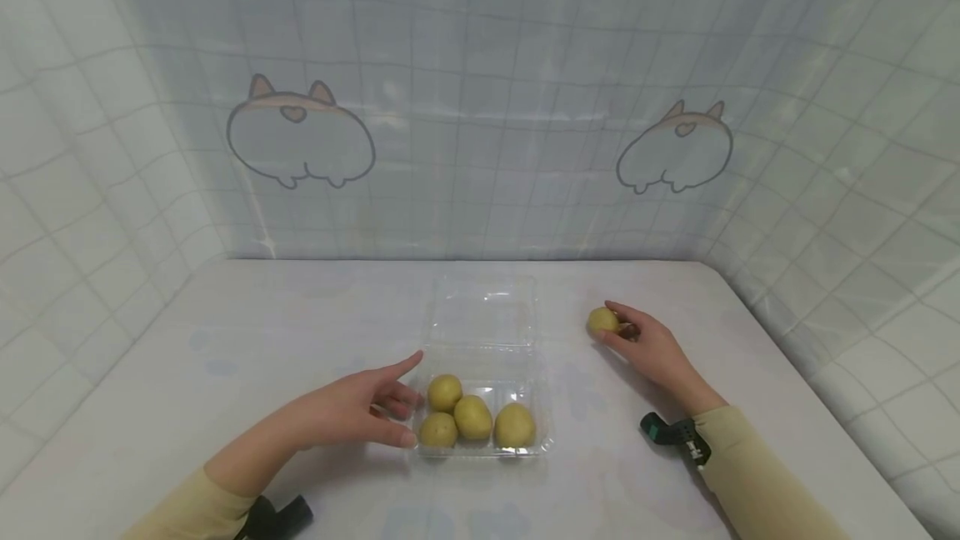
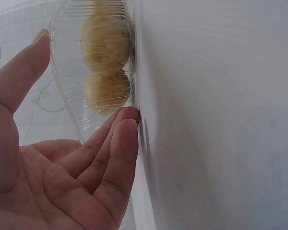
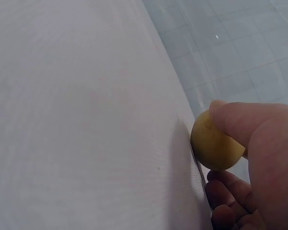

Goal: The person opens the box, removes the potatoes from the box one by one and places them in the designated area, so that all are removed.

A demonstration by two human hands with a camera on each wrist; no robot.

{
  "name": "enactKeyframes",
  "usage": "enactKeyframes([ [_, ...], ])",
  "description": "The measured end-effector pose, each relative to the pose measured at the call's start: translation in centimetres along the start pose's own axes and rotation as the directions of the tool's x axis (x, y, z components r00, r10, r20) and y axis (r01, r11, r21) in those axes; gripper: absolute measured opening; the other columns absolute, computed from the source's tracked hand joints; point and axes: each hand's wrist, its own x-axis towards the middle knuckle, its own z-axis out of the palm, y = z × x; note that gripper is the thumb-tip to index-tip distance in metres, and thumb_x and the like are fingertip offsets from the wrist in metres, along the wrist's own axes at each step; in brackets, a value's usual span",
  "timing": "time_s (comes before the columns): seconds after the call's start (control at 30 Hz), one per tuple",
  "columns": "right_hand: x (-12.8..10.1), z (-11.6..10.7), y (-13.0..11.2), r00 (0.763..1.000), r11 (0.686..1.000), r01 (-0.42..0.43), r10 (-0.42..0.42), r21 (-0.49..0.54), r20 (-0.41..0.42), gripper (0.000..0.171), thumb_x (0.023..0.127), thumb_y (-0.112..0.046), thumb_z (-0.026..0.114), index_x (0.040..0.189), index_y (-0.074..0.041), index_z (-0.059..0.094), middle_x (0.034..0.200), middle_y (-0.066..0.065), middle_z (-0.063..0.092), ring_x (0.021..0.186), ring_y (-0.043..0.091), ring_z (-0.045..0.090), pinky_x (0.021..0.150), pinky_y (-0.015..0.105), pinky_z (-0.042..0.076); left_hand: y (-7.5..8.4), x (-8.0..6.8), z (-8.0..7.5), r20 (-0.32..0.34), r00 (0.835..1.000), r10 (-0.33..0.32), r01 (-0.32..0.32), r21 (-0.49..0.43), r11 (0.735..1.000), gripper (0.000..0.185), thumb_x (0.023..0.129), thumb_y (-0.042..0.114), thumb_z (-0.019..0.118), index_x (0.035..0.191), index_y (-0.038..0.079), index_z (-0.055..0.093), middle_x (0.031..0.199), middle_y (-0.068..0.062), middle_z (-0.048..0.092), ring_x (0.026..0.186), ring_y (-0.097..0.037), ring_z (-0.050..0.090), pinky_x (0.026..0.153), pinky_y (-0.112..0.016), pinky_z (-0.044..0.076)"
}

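A clear plastic box (image 1: 545, 407) lies on the table with its lid (image 1: 483, 311) folded back behind it. Inside are several small yellow potatoes (image 1: 473, 418), three grouped at the left and one at the right. My left hand (image 1: 360, 407) is at the box's left side, thumb and fingers spread and loosely extended, fingertips right at the wall. Through that wall the left wrist view shows two potatoes (image 2: 105, 43). Off to the right of the box, my right hand (image 1: 651, 348) holds a single potato (image 3: 213, 141) between thumb and fingers, low over the table.
A pale table (image 1: 225, 373) bears everything. Behind and beside it stands a tiled-pattern curtain (image 1: 487, 148) with cartoon animal prints. Black wrist mounts (image 1: 675, 436) sit on both forearms.
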Motion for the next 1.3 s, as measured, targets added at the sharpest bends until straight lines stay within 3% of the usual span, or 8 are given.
enactKeyframes([
  [0.37, 0.1, 0.1, -0.2, 1.0, 1.0, -0.005, 0.005, 0.026, 0.0, 0.066, 0.092, -0.043, 0.07, 0.146, -0.011, 0.049, 0.128, 0.014, 0.06, 0.104, 0.026, 0.059, 0.085, 0.043, 0.049, -0.2, -0.2, -0.1, -0.007, 1.0, 0.013, -0.013, 0.006, 1.0, 0.104, 0.082, 0.038, 0.081, 0.16, 0.017, 0.016, 0.13, -0.001, 0.061, 0.113, -0.018, 0.059, 0.097, -0.044, 0.048],
  [0.83, 0.5, 0.3, -0.1, 1.0, 0.998, -0.014, 0.014, 0.058, 0.004, 0.073, 0.09, -0.049, 0.07, 0.147, -0.01, 0.047, 0.129, 0.015, 0.058, 0.105, 0.027, 0.059, 0.085, 0.042, 0.05, -0.4, 0.1, -0.1, -0.004, 1.0, 0.002, -0.002, -0.008, 1.0, 0.104, 0.083, 0.037, 0.082, 0.16, 0.015, 0.016, 0.131, -0.003, 0.061, 0.113, -0.019, 0.059, 0.097, -0.046, 0.048],
  [1.3, 0.4, -1.2, -0.8, 0.998, 0.992, -0.06, 0.062, 0.114, -0.013, 0.076, 0.091, -0.051, 0.067, 0.152, -0.014, 0.04, 0.139, 0.018, 0.05, 0.122, 0.037, 0.05, 0.097, 0.054, 0.045, -0.7, 0.7, 0.1, 0.002, 1.0, 0.027, -0.027, -0.007, 1.0, 0.104, 0.082, 0.037, 0.082, 0.16, 0.013, 0.016, 0.13, -0.002, 0.062, 0.112, -0.018, 0.059, 0.097, -0.045, 0.048],
])
